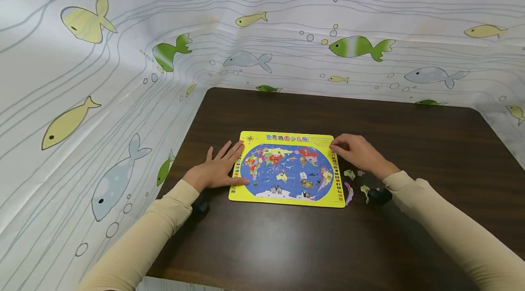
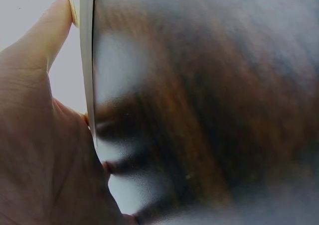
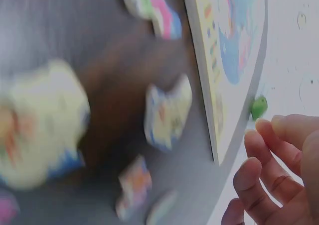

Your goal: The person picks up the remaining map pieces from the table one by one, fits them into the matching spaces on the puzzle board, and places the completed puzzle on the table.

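Observation:
A yellow-bordered world map puzzle board [image 1: 287, 203] lies on the dark table, its blue oval filled with coloured continents. My left hand [image 1: 219, 170] rests at its left side with fingers spread; the thumb lies over the board and the fingertips reach the edge. In the left wrist view, the thumb [image 2: 55, 31] lies along the board's edge [image 2: 87, 51]. My right hand [image 1: 361, 152] hovers by the upper right corner, fingers loosely curved, thumb and forefinger tips close together. Nothing shows between the fingertips [image 3: 251, 135] in the right wrist view.
Right of the board lie loose puzzle pieces: a long pink-purple one [image 1: 349, 194], a small cream one [image 1: 350, 174] and another cream one [image 1: 365, 189] beside the right wrist's black device [image 1: 380, 196]. A fish-patterned white curtain [image 1: 287, 68] surrounds the table's back and left.

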Tool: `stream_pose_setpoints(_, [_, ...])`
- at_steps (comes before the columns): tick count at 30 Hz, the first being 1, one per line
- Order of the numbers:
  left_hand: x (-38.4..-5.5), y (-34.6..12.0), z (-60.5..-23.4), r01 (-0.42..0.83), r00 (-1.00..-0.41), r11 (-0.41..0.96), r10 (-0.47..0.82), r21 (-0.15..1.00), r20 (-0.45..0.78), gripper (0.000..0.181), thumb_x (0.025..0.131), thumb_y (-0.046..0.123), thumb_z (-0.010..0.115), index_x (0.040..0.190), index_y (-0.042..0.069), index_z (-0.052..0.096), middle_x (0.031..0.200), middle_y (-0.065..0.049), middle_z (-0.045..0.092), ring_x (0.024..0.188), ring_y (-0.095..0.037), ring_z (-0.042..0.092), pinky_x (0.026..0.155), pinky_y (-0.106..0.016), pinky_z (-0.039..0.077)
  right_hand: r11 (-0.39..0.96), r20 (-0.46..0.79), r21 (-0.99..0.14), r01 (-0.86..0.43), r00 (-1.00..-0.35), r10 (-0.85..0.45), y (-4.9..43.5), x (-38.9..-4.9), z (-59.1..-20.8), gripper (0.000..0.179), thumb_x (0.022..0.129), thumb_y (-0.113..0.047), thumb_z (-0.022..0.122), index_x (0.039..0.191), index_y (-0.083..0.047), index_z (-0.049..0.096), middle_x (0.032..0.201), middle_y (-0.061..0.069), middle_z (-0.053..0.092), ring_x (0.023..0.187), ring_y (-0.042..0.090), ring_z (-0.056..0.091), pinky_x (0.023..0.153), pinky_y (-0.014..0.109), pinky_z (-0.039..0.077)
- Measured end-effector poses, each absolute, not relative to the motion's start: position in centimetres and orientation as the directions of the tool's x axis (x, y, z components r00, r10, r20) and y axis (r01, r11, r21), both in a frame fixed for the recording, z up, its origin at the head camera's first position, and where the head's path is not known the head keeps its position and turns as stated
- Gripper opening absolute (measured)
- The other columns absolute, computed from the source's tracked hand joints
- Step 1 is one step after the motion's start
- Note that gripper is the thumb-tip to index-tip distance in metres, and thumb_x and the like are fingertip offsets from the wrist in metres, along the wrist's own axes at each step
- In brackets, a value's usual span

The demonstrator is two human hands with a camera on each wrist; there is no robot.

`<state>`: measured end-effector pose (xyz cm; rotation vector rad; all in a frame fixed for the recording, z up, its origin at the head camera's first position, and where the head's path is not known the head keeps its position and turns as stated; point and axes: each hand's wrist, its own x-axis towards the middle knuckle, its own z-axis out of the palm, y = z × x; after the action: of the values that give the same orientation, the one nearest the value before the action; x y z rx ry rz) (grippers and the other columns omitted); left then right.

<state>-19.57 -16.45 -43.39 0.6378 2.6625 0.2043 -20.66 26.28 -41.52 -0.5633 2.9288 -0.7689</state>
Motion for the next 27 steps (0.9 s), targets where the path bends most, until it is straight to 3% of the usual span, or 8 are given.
stream_pose_setpoints(5, [-19.6,-16.4,-43.4,0.404,-0.818,0.887,0.46,0.224,-0.347,0.109,0.075,0.083,0.044,0.154,0.026,-0.006,0.162,0.006,-0.012,0.15,-0.027,-0.01,0.111,-0.069,-0.007,0.816,0.039,-0.458,-0.354,-0.925,-0.379,28.5,-21.6,-40.9,0.023,0.094,-0.021,0.062,0.112,-0.009,0.067,0.103,0.005,0.067,0.076,0.017,0.057,0.07,0.034,0.051])
stream_pose_setpoints(11, [-19.8,-16.2,-43.2,0.411,-0.817,0.885,0.465,0.22,-0.341,0.108,0.076,0.082,0.044,0.155,0.026,-0.005,0.162,0.005,-0.012,0.15,-0.028,-0.009,0.111,-0.069,-0.006,0.829,0.025,-0.366,-0.422,-0.895,-0.445,32.6,-22.6,-40.8,0.018,0.09,-0.015,0.066,0.107,-0.014,0.071,0.098,-0.001,0.064,0.076,0.01,0.058,0.068,0.031,0.051])
stream_pose_setpoints(18, [-20.0,-16.2,-43.1,0.408,-0.818,0.887,0.461,0.217,-0.344,0.109,0.074,0.083,0.044,0.155,0.026,-0.004,0.162,0.005,-0.012,0.15,-0.028,-0.009,0.111,-0.069,-0.006,0.715,0.024,-0.312,-0.625,-0.758,-0.652,35.8,-22.5,-41.3,0.025,0.081,-0.005,0.073,0.103,-0.016,0.072,0.099,-0.005,0.062,0.084,0.005,0.06,0.069,0.025,0.054])
stream_pose_setpoints(22, [-20.0,-16.3,-43.2,0.406,-0.818,0.887,0.459,0.218,-0.346,0.11,0.073,0.084,0.043,0.154,0.027,-0.005,0.162,0.006,-0.012,0.15,-0.027,-0.009,0.111,-0.069,-0.006,0.701,0.008,-0.327,-0.634,-0.743,-0.669,35.9,-22.0,-41.4,0.025,0.08,-0.014,0.076,0.103,-0.02,0.072,0.1,-0.008,0.061,0.082,0.0,0.056,0.066,0.023,0.053])
stream_pose_setpoints(27, [-19.9,-16.3,-43.3,0.401,-0.817,0.889,0.457,0.222,-0.352,0.11,0.074,0.085,0.041,0.154,0.028,-0.006,0.162,0.007,-0.013,0.15,-0.026,-0.01,0.112,-0.068,-0.006,0.766,-0.057,-0.299,-0.569,-0.791,-0.609,35.3,-21.2,-41.4,0.018,0.08,-0.029,0.077,0.097,-0.026,0.072,0.097,-0.012,0.06,0.074,0.0,0.051,0.064,0.022,0.049])
